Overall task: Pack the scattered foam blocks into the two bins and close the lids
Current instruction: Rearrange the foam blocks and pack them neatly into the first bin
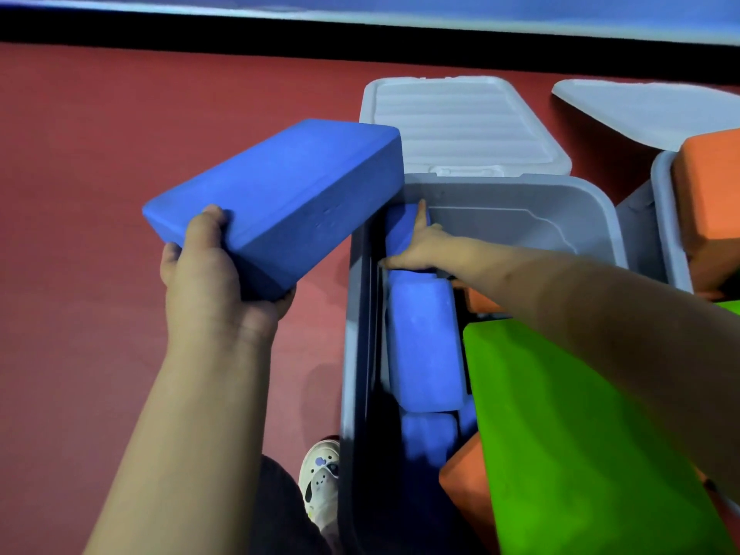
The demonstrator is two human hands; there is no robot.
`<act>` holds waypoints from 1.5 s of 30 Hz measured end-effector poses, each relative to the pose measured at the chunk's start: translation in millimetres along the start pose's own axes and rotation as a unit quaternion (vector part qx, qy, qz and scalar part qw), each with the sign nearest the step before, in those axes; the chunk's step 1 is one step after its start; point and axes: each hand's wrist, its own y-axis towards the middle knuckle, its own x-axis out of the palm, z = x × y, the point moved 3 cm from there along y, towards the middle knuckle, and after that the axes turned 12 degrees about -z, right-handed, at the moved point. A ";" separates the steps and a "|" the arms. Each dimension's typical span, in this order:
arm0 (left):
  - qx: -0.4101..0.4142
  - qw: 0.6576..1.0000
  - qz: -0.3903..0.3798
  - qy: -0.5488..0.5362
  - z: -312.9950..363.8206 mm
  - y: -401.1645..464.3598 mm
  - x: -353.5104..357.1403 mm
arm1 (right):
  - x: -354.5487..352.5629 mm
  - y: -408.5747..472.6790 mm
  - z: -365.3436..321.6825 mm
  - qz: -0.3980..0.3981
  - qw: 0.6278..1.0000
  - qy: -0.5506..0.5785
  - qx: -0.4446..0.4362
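My left hand (212,282) grips a large blue foam block (280,202) by its near corner, held above the floor just left of the grey bin (520,194). My right hand (420,246) reaches down into that bin and holds a blue block (402,230) standing against the left wall. More blue blocks (424,346) lie along the same wall, with a green block (580,434) and orange blocks (464,486) beside them. The bin's white lid (460,126) lies flat on the floor behind it. A second bin (666,218) at the right holds an orange block (708,202).
A second white lid (648,110) lies behind the right-hand bin. The floor (100,194) is a red mat, ending at a black strip (240,30) along the far edge. My foot in a white shoe (322,474) stands close to the bin's near left corner.
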 end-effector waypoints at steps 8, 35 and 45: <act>-0.008 1.000 -0.002 -0.004 0.7 -0.2 1.8 | 6.0 -1.4 2.6 0.062 0.997 0.050 -0.021; -0.001 1.000 -0.006 -0.006 5.5 -7.0 3.5 | 3.3 -3.6 34.9 0.031 0.993 -0.032 -0.110; 0.020 0.999 -0.016 0.019 7.3 -14.1 8.4 | -4.7 -16.9 35.0 0.035 0.979 -0.143 -0.139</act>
